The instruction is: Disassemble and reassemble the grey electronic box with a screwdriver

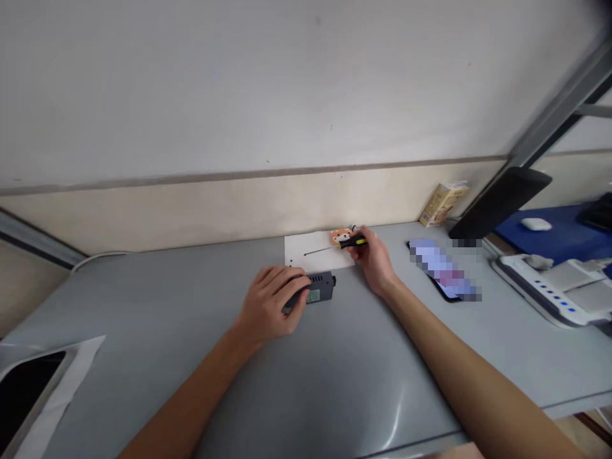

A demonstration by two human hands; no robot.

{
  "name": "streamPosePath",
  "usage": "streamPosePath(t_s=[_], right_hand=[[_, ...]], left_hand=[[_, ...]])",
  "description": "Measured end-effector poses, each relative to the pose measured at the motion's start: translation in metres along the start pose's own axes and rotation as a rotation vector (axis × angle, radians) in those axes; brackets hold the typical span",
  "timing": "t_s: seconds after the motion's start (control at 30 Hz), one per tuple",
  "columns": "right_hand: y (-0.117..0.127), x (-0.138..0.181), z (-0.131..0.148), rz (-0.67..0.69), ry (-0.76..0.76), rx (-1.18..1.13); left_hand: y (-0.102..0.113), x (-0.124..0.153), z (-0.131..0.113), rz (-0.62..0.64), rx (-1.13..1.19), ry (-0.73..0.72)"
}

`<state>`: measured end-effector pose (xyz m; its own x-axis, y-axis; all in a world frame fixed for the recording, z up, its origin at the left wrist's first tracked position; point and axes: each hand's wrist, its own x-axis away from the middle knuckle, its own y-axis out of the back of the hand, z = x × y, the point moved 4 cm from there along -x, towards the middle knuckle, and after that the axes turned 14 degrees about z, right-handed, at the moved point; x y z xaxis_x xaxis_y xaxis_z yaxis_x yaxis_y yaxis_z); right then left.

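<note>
My left hand [271,301] wraps round a small dark grey box-shaped device [316,287] that lies on the grey table [191,331]; a light label shows on the device's side. My right hand [371,260] is closed on the black and yellow handle of a thin screwdriver [335,245], whose shaft points left over a white sheet of paper [310,254]. A small orange animal-shaped figure [340,236] lies by the handle. A few tiny dark specks, perhaps screws, sit on the paper near its left edge.
A phone [442,269] lies to the right of my right hand. A tan carton [442,203] stands by the wall. A white device with blue dots [549,287] is at far right, a dark tray [29,389] at bottom left.
</note>
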<state>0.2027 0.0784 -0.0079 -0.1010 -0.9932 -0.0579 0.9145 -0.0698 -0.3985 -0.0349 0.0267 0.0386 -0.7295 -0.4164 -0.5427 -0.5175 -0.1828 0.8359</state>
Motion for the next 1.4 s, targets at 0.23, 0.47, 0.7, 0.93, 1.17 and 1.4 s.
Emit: streamPosePath(t_s=[0.23,0.47,0.7,0.93,1.17,1.4], right_hand=[[0.008,-0.001,0.010,-0.093,0.000,-0.250],[0.004,0.001,0.010,-0.078,-0.029,-0.194],[0.004,0.000,0.005,-0.048,-0.064,-0.159],[0.004,0.000,0.005,-0.059,-0.057,-0.133],[0.002,0.001,0.008,-0.049,-0.032,-0.150],[0.009,-0.002,0.006,-0.084,0.002,-0.158]], left_hand=[[0.001,-0.002,-0.003,-0.017,-0.029,0.020],[-0.001,-0.007,-0.013,-0.001,-0.109,0.024],[-0.001,-0.008,-0.014,0.006,-0.119,0.011],[-0.003,-0.008,-0.015,0.049,-0.134,0.010],[-0.008,-0.004,-0.013,0.069,-0.137,-0.008],[-0.008,-0.006,-0.015,0.100,-0.099,0.016]])
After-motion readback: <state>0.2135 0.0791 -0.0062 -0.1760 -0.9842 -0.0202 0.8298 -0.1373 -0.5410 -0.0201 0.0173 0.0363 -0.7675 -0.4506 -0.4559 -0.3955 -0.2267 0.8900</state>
